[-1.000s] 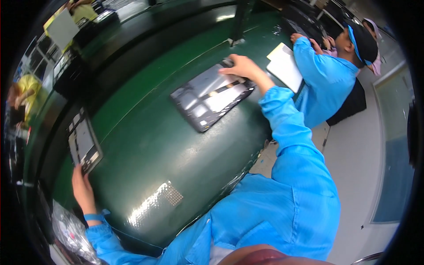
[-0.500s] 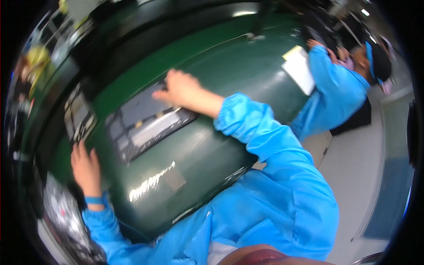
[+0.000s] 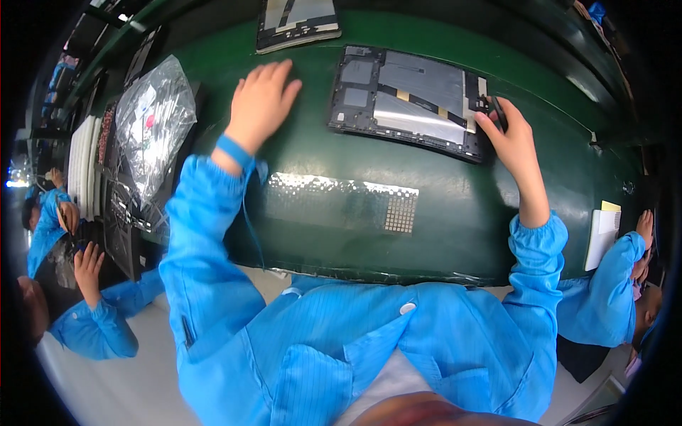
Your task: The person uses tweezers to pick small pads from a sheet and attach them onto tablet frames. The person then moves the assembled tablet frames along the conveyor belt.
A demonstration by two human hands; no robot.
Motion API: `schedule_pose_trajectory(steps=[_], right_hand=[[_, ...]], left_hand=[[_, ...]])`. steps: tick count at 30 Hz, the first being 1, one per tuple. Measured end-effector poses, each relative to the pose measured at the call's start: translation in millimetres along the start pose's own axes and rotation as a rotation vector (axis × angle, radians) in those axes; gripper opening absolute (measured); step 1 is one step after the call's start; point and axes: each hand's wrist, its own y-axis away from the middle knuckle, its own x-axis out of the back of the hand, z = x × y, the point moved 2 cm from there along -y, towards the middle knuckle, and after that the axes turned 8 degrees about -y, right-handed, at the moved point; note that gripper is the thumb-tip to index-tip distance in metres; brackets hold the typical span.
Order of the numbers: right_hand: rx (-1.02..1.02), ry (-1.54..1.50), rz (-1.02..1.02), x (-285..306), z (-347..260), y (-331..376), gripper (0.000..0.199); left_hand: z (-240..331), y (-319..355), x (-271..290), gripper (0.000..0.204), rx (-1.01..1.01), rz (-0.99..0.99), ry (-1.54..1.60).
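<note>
Bag (image 3: 153, 117): holds parts | left hand (image 3: 259, 106): spread flat, empty | right hand (image 3: 513, 138): grips tablet panel (image 3: 408, 99)

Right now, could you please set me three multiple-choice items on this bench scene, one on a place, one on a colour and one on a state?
1. Where does the opened tablet panel lie?
A. on the green bench top
B. on the floor
C. in the clear plastic bag

2. What colour are the person's sleeves?
A. white
B. blue
C. black

3. What is the left hand doing?
A. gripping the panel
B. resting open on the bench, holding nothing
C. lifting the bag

Answers:
1 A, the panel lies flat on the green bench top.
2 B, both sleeves are blue.
3 B, its fingers are spread flat left of the panel, while the right hand touches the panel's right edge.
</note>
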Motion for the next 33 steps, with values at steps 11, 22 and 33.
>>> schedule_pose_trajectory(steps=[11,22,33], right_hand=[[-0.134,-0.161,0.099,24,30,56,0.036],[-0.030,-0.077,-0.083,-19,12,10,0.057],[0.135,0.128,0.006,-22,-8,23,0.045]], left_hand=[[19,-5,19,0.040,-0.028,0.045,0.058],[154,104,92,0.067,-0.591,-0.407,0.363],[192,100,73,0.080,-0.501,-0.277,0.262]])
